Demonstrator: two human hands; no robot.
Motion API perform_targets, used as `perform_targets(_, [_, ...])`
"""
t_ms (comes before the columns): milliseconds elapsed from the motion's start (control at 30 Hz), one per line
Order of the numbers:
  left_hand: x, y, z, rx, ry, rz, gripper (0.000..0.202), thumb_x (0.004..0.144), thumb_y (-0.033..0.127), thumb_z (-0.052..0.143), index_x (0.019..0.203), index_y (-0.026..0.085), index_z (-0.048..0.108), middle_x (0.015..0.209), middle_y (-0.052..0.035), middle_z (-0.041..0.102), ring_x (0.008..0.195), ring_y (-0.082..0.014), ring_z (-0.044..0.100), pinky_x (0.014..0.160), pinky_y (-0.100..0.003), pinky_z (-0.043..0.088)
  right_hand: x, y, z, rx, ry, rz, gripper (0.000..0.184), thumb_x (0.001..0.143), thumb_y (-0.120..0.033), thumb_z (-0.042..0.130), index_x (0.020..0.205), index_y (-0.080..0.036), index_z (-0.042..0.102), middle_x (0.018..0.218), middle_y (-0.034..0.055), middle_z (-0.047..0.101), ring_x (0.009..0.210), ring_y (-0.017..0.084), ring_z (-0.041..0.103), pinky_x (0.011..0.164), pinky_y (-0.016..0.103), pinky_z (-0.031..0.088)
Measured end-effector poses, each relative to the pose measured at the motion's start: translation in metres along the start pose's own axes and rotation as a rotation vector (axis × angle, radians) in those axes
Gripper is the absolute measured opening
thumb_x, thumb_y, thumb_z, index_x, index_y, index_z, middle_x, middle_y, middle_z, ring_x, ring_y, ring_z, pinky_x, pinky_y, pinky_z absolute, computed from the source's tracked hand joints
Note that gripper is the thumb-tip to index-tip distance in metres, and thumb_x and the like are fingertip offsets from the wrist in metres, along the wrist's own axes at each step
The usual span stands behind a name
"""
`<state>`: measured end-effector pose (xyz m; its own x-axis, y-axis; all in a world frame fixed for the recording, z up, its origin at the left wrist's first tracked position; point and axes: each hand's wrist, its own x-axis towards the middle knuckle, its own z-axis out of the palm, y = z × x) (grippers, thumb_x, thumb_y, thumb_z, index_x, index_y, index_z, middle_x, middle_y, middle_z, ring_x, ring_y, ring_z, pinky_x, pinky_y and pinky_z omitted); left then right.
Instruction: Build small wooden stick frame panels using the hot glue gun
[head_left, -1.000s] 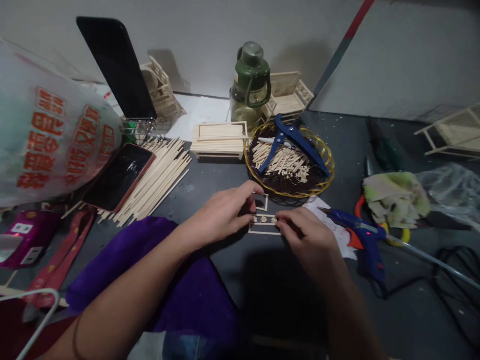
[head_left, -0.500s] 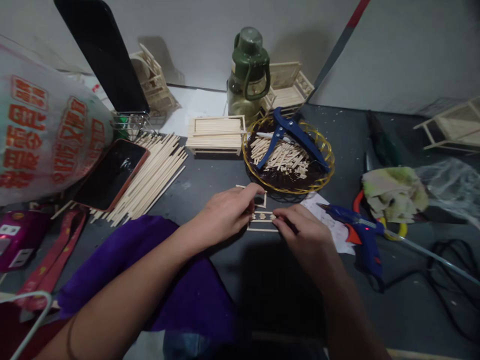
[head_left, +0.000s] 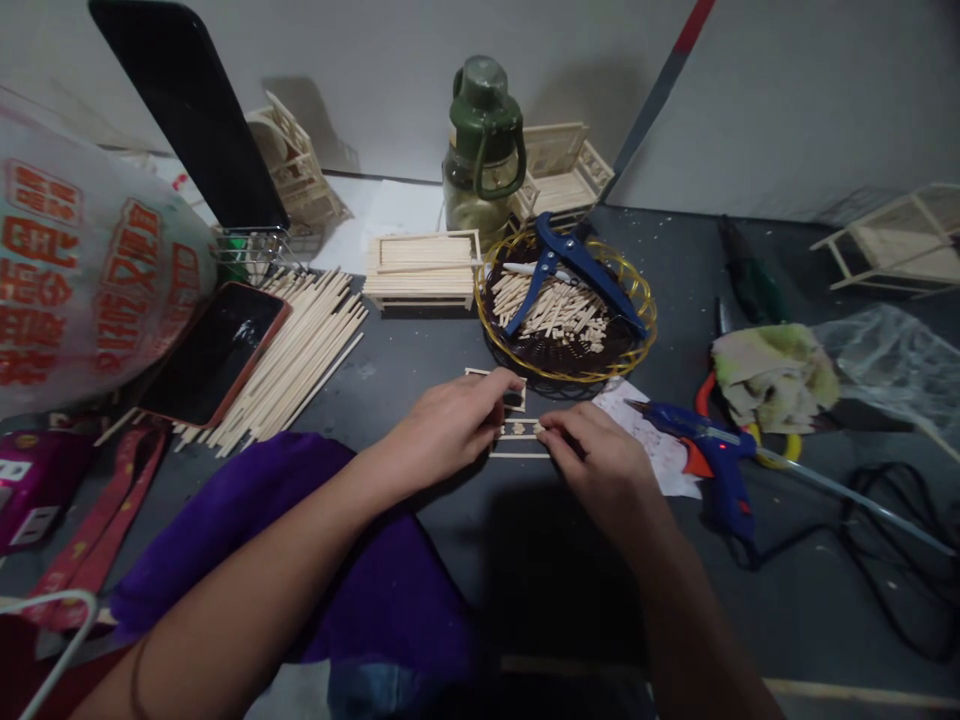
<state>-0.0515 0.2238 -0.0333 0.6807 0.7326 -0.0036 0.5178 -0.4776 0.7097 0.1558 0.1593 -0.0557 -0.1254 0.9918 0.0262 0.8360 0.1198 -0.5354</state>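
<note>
A small frame of thin wooden sticks (head_left: 520, 456) lies on the dark table between my hands, with little cut wood pieces (head_left: 518, 429) set in its upper strip. My left hand (head_left: 454, 420) is closed, its fingertips gripping the frame's left end. At the right end, my right hand (head_left: 600, 455) pinches thumb and forefinger on the frame, by one of the little pieces; the exact contact is too small to make out. Just beyond, partly covered by my left fingers, is a second small stick frame (head_left: 516, 398).
A gold-rimmed basket (head_left: 491, 345) holds short stick pieces and a blue cutter (head_left: 592, 285). Long sticks (head_left: 300, 350) and a phone (head_left: 217, 350) lie left. A blue glue gun (head_left: 720, 450) with its cord, and a cloth (head_left: 772, 378), lie right. A green bottle (head_left: 486, 150) stands behind.
The whole view has shifted slightly, so things sit a little further left. My hands keep their hold on the frame, with the right fingers barely shifted along its right end.
</note>
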Motion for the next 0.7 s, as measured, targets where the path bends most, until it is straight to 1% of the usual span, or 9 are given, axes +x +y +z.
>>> perform_targets(300, [0.0008, -0.0021, 0.0025, -0.02, -0.004, 0.007, 0.041, 0.084, 0.006, 0.05, 0.122, 0.021, 0.049, 0.094, -0.0041, 0.068, 0.084, -0.0183, 0.064, 0.073, -0.028, 0.046, 0.0002, -0.0009, -0.0011, 0.002, 0.003, -0.002, 0.012, 0.092, -0.022, 0.055, 0.094, -0.021, 0.067, 0.087, 0.0037, 0.063, 0.081, 0.019, 0.061, 0.071, 0.03, 0.045])
perform_targets(500, [0.0008, -0.003, 0.0039, -0.04, 0.002, 0.013, 0.044, 0.082, 0.006, 0.052, 0.122, 0.023, 0.049, 0.091, -0.0029, 0.067, 0.083, -0.0184, 0.064, 0.073, -0.028, 0.046, -0.0002, -0.0005, -0.0009, 0.023, 0.016, -0.026, 0.012, 0.091, -0.022, 0.055, 0.098, -0.021, 0.066, 0.088, 0.0037, 0.063, 0.083, 0.019, 0.061, 0.074, 0.03, 0.046])
perform_targets(700, [0.0016, -0.0026, 0.0059, -0.039, 0.014, 0.02, 0.044, 0.082, 0.007, 0.053, 0.122, 0.024, 0.05, 0.092, -0.0031, 0.068, 0.082, -0.0185, 0.063, 0.074, -0.029, 0.045, 0.0, -0.0005, -0.0007, 0.017, 0.017, -0.037, 0.013, 0.092, -0.021, 0.052, 0.093, -0.021, 0.065, 0.087, 0.0044, 0.062, 0.081, 0.019, 0.06, 0.074, 0.031, 0.046])
